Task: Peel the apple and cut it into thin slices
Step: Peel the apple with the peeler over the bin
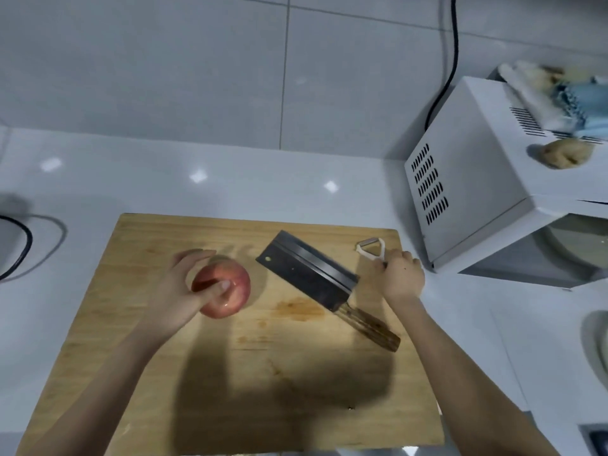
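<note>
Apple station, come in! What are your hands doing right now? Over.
Left hand grips the apple, unpeeled, over the cutting board. Right hand holds the peeler. Cleaver lies on the board between them, untouched.

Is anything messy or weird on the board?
Nothing is spilled or broken. The cutting board has a darker stain beside the cleaver, which lies slanted across it. The apple looks whole and unpeeled.

One apple (232, 302), one cleaver (306, 274), one peeler (373, 255), one board (296, 373), one microwave (477, 179).
</note>
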Demonstrator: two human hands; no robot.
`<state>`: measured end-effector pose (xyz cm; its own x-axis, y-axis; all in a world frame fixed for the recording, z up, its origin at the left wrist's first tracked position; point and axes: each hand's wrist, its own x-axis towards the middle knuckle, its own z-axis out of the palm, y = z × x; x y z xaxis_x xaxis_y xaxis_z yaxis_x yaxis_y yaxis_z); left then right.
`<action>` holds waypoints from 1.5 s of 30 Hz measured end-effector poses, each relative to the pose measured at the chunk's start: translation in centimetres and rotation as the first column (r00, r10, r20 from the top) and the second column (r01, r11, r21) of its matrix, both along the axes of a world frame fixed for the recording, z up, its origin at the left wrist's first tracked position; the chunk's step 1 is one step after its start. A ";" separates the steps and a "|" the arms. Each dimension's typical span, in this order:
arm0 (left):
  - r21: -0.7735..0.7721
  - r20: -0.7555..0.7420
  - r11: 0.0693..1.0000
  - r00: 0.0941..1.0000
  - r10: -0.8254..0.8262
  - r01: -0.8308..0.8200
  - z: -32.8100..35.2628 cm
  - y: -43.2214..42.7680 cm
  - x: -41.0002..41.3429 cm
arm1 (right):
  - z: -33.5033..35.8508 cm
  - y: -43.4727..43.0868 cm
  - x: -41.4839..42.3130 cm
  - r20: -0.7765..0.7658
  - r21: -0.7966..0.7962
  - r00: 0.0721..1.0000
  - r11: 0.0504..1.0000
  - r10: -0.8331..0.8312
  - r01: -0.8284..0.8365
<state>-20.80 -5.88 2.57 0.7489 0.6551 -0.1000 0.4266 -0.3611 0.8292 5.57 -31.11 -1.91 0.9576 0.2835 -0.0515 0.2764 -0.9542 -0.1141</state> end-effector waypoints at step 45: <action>-0.402 0.324 0.915 0.938 0.122 0.020 0.5 0.2 -2.3 | 9.9 15.0 -14.1 0.172 0.306 0.562 0.499 0.809 -0.811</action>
<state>-23.06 -5.70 3.05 0.7502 0.6526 -0.1066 0.1068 0.0395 0.9935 -8.49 -16.11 8.03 0.3000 0.9321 0.2031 0.9110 -0.2167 -0.3509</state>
